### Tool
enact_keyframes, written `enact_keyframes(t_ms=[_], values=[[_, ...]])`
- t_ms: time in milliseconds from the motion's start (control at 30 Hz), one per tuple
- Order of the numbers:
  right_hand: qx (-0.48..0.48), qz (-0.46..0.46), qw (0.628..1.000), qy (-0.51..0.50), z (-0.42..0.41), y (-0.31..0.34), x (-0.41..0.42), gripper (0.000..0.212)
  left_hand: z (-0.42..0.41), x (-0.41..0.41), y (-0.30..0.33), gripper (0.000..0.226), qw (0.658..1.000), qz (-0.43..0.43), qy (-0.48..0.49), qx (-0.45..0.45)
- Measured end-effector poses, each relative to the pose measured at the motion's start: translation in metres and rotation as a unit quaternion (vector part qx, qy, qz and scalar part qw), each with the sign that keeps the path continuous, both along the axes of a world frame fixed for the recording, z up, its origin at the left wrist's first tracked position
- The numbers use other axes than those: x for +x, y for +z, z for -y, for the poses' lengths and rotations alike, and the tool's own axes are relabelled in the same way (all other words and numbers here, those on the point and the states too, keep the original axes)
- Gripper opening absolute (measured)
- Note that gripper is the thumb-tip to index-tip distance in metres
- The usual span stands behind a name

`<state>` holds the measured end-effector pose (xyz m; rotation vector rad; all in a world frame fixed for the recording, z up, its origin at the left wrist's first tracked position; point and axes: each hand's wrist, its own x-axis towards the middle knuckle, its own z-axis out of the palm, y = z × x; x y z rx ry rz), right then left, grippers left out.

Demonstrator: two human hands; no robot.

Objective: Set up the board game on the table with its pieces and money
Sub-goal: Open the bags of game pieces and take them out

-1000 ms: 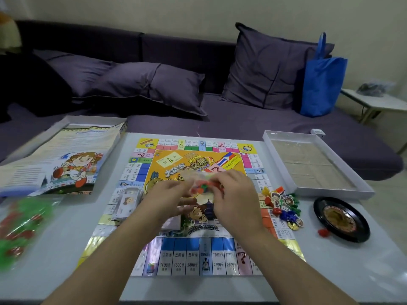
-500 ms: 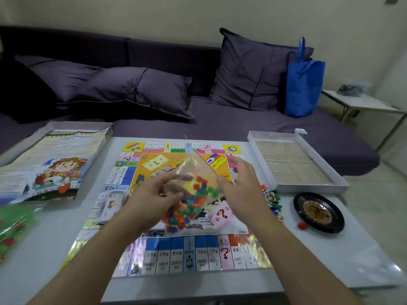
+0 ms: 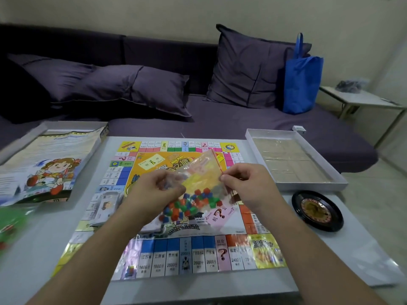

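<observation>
Head view: both hands hold a clear bag of coloured cubes [image 3: 193, 194] above the game board [image 3: 176, 249] on the tabletop [image 3: 33, 256]. Left hand [image 3: 158, 192] grip clamps its side; right hand [image 3: 246, 186] grip pinches its red-edged top.

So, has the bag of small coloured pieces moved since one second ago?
Yes. The bag is lifted and spread wider over the board.

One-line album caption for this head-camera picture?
Both hands, left and right, hold a clear bag of coloured cubes above the game board.
</observation>
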<state>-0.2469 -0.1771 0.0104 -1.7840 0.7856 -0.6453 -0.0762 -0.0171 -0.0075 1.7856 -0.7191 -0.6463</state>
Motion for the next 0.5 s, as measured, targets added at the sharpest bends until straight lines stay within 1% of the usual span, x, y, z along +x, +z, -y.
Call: enact_keyframes(t_ms=[67,167,233,267,300,333,367,400,433,467,500], values=[[0.031,0.020,0.999,-0.008,0.001,0.001,-0.001,0.015,0.002,-0.001,-0.002,0.027,0.999,0.040,0.030,0.009],[0.067,0.041,0.997,-0.014,0.001,0.005,-0.002,0.012,0.007,-0.007,-0.001,0.054,0.997,0.059,0.041,0.010],[0.083,0.061,0.995,-0.011,-0.003,0.010,-0.002,0.012,0.009,-0.015,0.001,0.062,0.988,0.141,0.062,0.016],[0.087,0.071,0.994,-0.008,-0.005,0.012,-0.002,0.012,0.010,-0.019,0.002,0.061,0.980,0.186,0.074,0.010],[0.089,0.078,0.993,-0.002,-0.009,0.013,-0.001,0.012,0.011,-0.024,0.006,0.053,0.974,0.211,0.079,-0.005],[0.087,0.079,0.993,0.005,-0.013,0.014,-0.001,0.012,0.011,-0.029,0.010,0.043,0.975,0.209,0.070,-0.019],[0.083,0.075,0.994,0.014,-0.018,0.014,0.000,0.011,0.011,-0.035,0.016,0.032,0.983,0.173,0.047,-0.036],[0.080,0.070,0.994,0.023,-0.023,0.013,0.001,0.010,0.013,-0.040,0.021,0.025,0.993,0.100,0.016,-0.057],[0.081,0.067,0.994,0.033,-0.027,0.012,0.002,0.011,0.014,-0.046,0.025,0.025,0.996,0.008,-0.016,-0.085],[0.086,0.066,0.993,0.043,-0.031,0.011,0.003,0.012,0.015,-0.050,0.027,0.029,0.991,-0.069,-0.036,-0.106],[0.089,0.062,0.993,0.052,-0.034,0.010,0.004,0.013,0.015,-0.054,0.030,0.030,0.986,-0.108,-0.044,-0.116]])
